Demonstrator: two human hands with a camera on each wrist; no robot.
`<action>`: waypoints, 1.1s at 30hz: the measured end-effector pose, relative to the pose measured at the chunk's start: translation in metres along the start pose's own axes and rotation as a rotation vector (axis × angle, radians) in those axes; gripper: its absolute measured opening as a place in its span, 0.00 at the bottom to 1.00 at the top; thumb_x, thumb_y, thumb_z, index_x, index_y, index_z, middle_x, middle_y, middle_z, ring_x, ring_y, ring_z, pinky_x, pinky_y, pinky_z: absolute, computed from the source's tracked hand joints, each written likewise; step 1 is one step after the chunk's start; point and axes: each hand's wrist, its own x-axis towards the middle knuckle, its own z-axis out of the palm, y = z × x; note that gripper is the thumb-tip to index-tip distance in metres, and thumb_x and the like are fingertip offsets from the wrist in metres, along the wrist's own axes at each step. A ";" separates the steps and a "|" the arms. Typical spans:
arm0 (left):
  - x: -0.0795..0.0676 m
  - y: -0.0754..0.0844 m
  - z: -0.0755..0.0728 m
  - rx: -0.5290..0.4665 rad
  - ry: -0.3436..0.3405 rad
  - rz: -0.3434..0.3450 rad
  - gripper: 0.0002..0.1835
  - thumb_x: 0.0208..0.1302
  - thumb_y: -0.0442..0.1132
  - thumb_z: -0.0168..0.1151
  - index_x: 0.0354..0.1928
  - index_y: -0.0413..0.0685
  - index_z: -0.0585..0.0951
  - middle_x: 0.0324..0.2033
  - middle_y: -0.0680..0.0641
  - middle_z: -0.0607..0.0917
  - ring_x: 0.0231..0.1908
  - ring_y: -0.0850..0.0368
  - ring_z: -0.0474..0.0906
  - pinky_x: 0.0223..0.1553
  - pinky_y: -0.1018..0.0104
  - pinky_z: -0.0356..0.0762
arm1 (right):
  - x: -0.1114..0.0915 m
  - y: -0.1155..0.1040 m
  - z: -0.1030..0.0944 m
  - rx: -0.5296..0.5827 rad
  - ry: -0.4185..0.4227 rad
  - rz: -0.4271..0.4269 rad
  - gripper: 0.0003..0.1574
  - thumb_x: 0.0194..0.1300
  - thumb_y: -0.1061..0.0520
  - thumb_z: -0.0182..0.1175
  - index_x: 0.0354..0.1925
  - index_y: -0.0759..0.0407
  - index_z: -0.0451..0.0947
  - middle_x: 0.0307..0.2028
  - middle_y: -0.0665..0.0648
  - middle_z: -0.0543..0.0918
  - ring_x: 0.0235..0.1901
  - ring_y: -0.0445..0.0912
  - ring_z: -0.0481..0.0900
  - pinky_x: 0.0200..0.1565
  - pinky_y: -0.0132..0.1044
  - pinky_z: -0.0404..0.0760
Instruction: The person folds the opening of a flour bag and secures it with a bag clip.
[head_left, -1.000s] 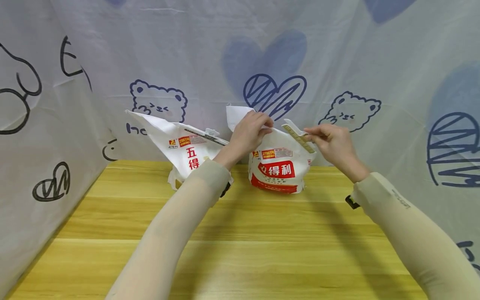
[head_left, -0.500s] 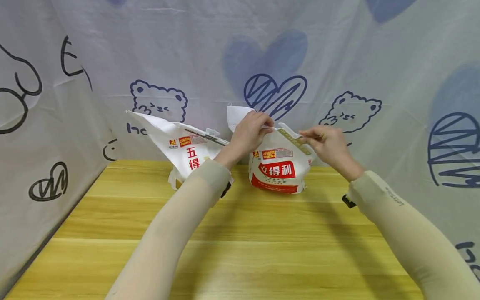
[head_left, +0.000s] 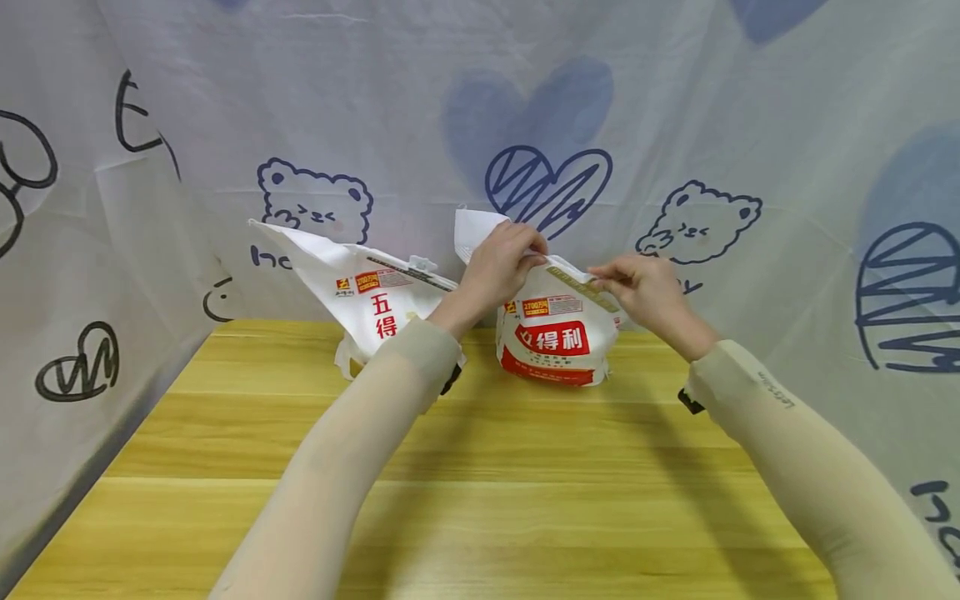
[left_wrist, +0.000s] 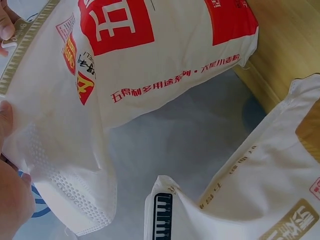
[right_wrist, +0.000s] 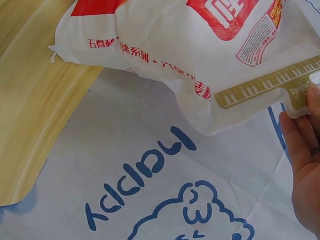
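A white flour bag (head_left: 553, 337) with red print stands on the table towards the back. My left hand (head_left: 501, 260) pinches its top edge near the left end, where a white corner sticks up. My right hand (head_left: 647, 296) pinches the right part of the mouth, at a gold strip with ruler-like marks (head_left: 583, 287). In the right wrist view, thumb and fingers hold the lobed end of the strip (right_wrist: 270, 85). A second white flour bag (head_left: 378, 308) leans beside it on the left, partly behind my left forearm; a dark marked strip (left_wrist: 162, 215) runs along its top.
The wooden table (head_left: 480, 517) reaches up to a pale cloth backdrop (head_left: 420, 100) printed with hearts and bears. Cloth also hangs along the left and right sides. A small white hooked tab (head_left: 422, 264) rises from the left bag's top.
My right hand has moved left and slightly down along the mouth. The raised white flap behind the gold strip has come down against it. My left hand keeps its place.
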 end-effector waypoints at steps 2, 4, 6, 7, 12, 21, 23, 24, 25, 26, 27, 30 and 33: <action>-0.001 0.001 0.000 -0.007 -0.006 -0.005 0.08 0.74 0.41 0.64 0.49 0.46 0.82 0.48 0.49 0.87 0.52 0.52 0.77 0.57 0.64 0.76 | 0.000 0.000 0.001 -0.007 -0.006 -0.005 0.09 0.64 0.66 0.71 0.44 0.62 0.89 0.39 0.61 0.89 0.34 0.52 0.87 0.33 0.33 0.87; -0.001 0.001 -0.001 -0.014 -0.008 -0.013 0.08 0.74 0.41 0.64 0.48 0.46 0.82 0.48 0.49 0.87 0.52 0.52 0.77 0.58 0.64 0.75 | 0.001 0.000 0.002 -0.003 -0.020 -0.015 0.09 0.65 0.66 0.71 0.45 0.63 0.89 0.40 0.62 0.89 0.35 0.53 0.87 0.34 0.35 0.88; -0.002 0.002 -0.001 -0.020 -0.005 -0.020 0.08 0.74 0.40 0.64 0.48 0.46 0.83 0.48 0.49 0.87 0.53 0.52 0.77 0.58 0.64 0.75 | 0.002 0.000 0.003 0.001 -0.038 -0.024 0.10 0.65 0.65 0.71 0.46 0.63 0.88 0.41 0.62 0.89 0.35 0.52 0.87 0.36 0.37 0.88; -0.002 0.002 -0.001 -0.024 -0.002 -0.023 0.07 0.73 0.40 0.64 0.48 0.46 0.83 0.48 0.49 0.87 0.53 0.52 0.77 0.59 0.64 0.75 | 0.002 -0.001 0.003 0.002 -0.049 -0.027 0.10 0.66 0.65 0.71 0.46 0.63 0.88 0.41 0.62 0.89 0.36 0.52 0.86 0.37 0.39 0.88; -0.003 0.002 -0.002 -0.028 0.011 -0.011 0.07 0.73 0.39 0.64 0.47 0.45 0.83 0.48 0.48 0.87 0.52 0.51 0.77 0.58 0.64 0.76 | 0.001 -0.003 0.002 0.002 -0.081 0.000 0.14 0.67 0.63 0.70 0.51 0.63 0.86 0.41 0.62 0.87 0.38 0.53 0.84 0.41 0.45 0.89; -0.005 0.000 0.000 0.060 0.034 0.040 0.07 0.75 0.40 0.64 0.48 0.45 0.84 0.48 0.48 0.88 0.54 0.51 0.79 0.70 0.59 0.68 | -0.006 -0.004 0.008 0.050 -0.010 0.050 0.23 0.68 0.62 0.70 0.60 0.60 0.83 0.49 0.63 0.87 0.46 0.57 0.87 0.47 0.50 0.89; -0.005 0.000 0.000 0.105 0.053 0.060 0.08 0.75 0.41 0.64 0.49 0.46 0.85 0.49 0.48 0.88 0.57 0.50 0.79 0.76 0.55 0.62 | -0.007 -0.004 0.009 0.056 0.014 0.049 0.24 0.69 0.61 0.69 0.62 0.60 0.82 0.52 0.64 0.86 0.48 0.59 0.87 0.48 0.52 0.88; -0.005 -0.001 -0.001 0.124 0.062 0.067 0.09 0.75 0.42 0.64 0.49 0.46 0.85 0.50 0.48 0.88 0.58 0.50 0.79 0.77 0.53 0.58 | -0.007 -0.003 0.010 0.056 0.024 0.050 0.24 0.70 0.60 0.68 0.63 0.59 0.81 0.54 0.64 0.86 0.49 0.59 0.86 0.49 0.53 0.88; -0.006 -0.001 -0.001 0.140 0.071 0.070 0.09 0.75 0.42 0.64 0.49 0.46 0.85 0.51 0.48 0.87 0.59 0.50 0.79 0.78 0.53 0.57 | -0.008 -0.003 0.010 0.060 0.033 0.053 0.25 0.71 0.59 0.67 0.64 0.59 0.80 0.55 0.64 0.86 0.51 0.60 0.86 0.51 0.54 0.87; -0.006 -0.001 -0.002 0.154 0.080 0.072 0.10 0.75 0.43 0.64 0.50 0.47 0.85 0.52 0.48 0.87 0.60 0.49 0.78 0.79 0.51 0.55 | -0.009 -0.003 0.010 0.063 0.041 0.056 0.26 0.72 0.58 0.67 0.66 0.58 0.79 0.57 0.63 0.85 0.52 0.60 0.85 0.53 0.55 0.87; -0.007 -0.002 -0.002 0.166 0.088 0.074 0.10 0.75 0.43 0.64 0.50 0.47 0.86 0.53 0.48 0.87 0.61 0.50 0.78 0.79 0.51 0.54 | -0.009 -0.003 0.010 0.067 0.047 0.060 0.26 0.73 0.56 0.66 0.67 0.58 0.78 0.59 0.63 0.84 0.54 0.60 0.84 0.55 0.56 0.85; -0.009 -0.004 -0.004 0.185 0.116 0.077 0.12 0.74 0.45 0.65 0.52 0.48 0.86 0.55 0.48 0.85 0.62 0.50 0.77 0.79 0.48 0.54 | -0.012 -0.001 0.010 0.070 0.063 0.071 0.28 0.76 0.52 0.63 0.70 0.57 0.76 0.65 0.62 0.81 0.59 0.59 0.81 0.61 0.58 0.80; -0.014 -0.008 -0.006 0.185 0.149 0.078 0.15 0.72 0.46 0.67 0.55 0.47 0.85 0.58 0.48 0.84 0.64 0.49 0.75 0.78 0.45 0.55 | -0.016 0.001 0.010 0.062 0.097 0.062 0.29 0.77 0.51 0.62 0.70 0.58 0.75 0.68 0.63 0.77 0.65 0.60 0.77 0.68 0.59 0.74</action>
